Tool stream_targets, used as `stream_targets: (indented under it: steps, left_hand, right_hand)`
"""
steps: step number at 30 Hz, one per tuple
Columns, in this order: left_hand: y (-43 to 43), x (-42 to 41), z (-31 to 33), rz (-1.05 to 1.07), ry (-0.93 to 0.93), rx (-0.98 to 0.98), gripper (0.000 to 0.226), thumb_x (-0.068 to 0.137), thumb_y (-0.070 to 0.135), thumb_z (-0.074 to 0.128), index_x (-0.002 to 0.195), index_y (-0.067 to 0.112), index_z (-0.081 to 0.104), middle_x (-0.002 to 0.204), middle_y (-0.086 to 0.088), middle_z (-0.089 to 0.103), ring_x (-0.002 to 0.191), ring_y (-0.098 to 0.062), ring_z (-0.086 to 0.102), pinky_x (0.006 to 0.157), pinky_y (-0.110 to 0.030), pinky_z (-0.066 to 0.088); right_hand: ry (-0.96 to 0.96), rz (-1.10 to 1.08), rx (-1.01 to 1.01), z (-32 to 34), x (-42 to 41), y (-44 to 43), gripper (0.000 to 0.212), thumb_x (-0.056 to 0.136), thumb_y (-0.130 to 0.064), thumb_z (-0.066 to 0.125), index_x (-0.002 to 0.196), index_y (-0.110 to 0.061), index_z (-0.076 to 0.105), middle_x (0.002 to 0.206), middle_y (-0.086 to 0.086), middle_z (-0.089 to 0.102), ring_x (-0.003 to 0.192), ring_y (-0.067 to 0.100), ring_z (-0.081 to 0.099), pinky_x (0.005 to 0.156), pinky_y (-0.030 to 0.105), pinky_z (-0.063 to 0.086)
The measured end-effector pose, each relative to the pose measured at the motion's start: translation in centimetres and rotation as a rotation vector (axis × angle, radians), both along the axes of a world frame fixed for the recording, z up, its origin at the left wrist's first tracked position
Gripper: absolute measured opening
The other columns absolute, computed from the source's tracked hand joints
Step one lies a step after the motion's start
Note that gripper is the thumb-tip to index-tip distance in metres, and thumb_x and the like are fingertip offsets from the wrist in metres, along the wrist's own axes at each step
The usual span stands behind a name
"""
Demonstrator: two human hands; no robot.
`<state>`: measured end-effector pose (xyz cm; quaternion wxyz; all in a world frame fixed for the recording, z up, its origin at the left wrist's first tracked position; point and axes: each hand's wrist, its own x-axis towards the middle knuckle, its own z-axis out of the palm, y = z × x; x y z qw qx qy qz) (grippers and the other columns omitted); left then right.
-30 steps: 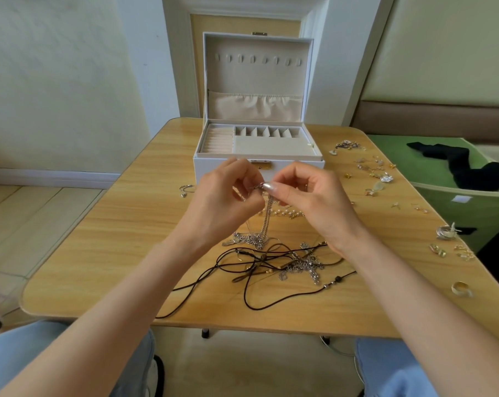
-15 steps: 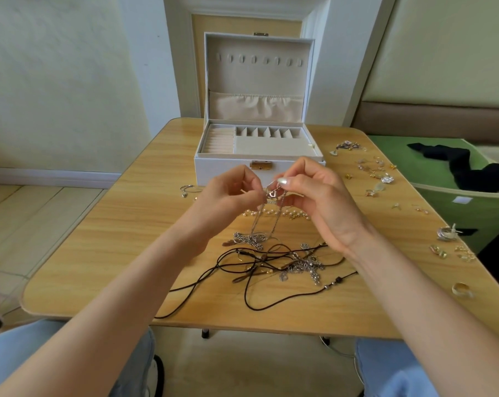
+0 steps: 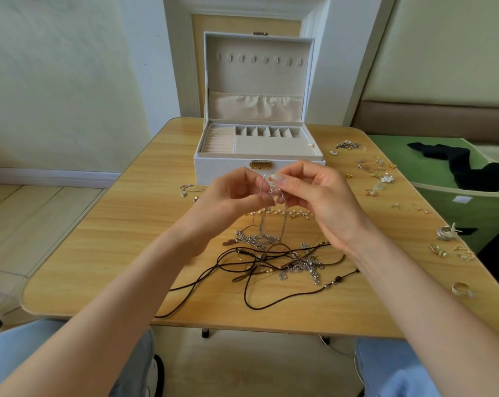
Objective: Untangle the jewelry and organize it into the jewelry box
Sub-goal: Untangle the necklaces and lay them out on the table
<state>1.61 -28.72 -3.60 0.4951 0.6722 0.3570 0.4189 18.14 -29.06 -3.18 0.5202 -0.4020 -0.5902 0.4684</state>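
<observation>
Only 1 camera looked on, a wide-angle one worn on the person's head, facing forward and down. It sat near the work: the left hand [image 3: 228,199] and right hand [image 3: 322,199] reached in from the 2 bottom corners and met mid-frame, pinching a silver chain [image 3: 252,239]. The wooden table [image 3: 113,239] spread across the middle, with the open jewelry box [image 3: 219,171] at its far edge.

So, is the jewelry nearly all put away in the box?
Not nearly. No jewelry shows in the open jewelry box yet. Right now the left hand and right hand pinch a silver chain, holding its top above the table. Left to do: the tangled black cords, a pearl strand, scattered earrings and a ring.
</observation>
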Motion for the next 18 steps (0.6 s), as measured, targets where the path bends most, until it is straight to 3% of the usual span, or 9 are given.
stream_targets:
  steps: [4,7,14,18]
  left_hand:
    - [0.2,-0.3,0.1,0.006,-0.002,0.018,0.003,0.088,0.004,0.058,0.090,0.005,0.057,0.075,-0.001,0.061,0.066,-0.004,0.058,0.065,-0.014,0.045]
    - [0.5,-0.7,0.1,0.052,-0.056,-0.002,0.001,0.089,0.007,0.057,0.089,0.006,0.056,0.074,-0.004,0.063,0.068,-0.009,0.062,0.071,-0.022,0.050]
    - [0.5,-1.1,0.4,0.072,-0.146,-0.009,0.015,0.078,0.024,0.059,0.083,0.010,0.059,0.073,0.001,0.063,0.063,-0.010,0.059,0.066,-0.022,0.051]
    - [0.4,-0.9,0.2,0.093,-0.126,-0.005,0.007,0.087,0.011,0.057,0.092,0.006,0.058,0.097,-0.006,0.062,0.060,-0.009,0.059,0.059,-0.023,0.053]
  right_hand:
    - [0.016,0.005,-0.007,0.0,0.1,0.1,0.005,0.078,-0.012,0.067,0.082,-0.010,0.064,0.072,0.004,0.066,0.062,0.012,0.057,0.066,0.025,0.046]
    - [0.018,0.019,-0.010,0.1,0.2,0.0,0.002,0.084,-0.007,0.062,0.084,-0.009,0.062,0.073,0.006,0.067,0.060,0.013,0.057,0.067,0.029,0.045]
    - [0.006,0.002,-0.018,0.3,0.3,-0.1,0.006,0.086,-0.005,0.060,0.085,-0.011,0.061,0.081,0.007,0.072,0.062,0.014,0.056,0.071,0.034,0.042]
    - [0.040,0.024,-0.020,0.4,0.5,0.0,0.007,0.083,-0.004,0.061,0.083,-0.012,0.062,0.081,0.004,0.071,0.062,0.012,0.056,0.068,0.029,0.041]
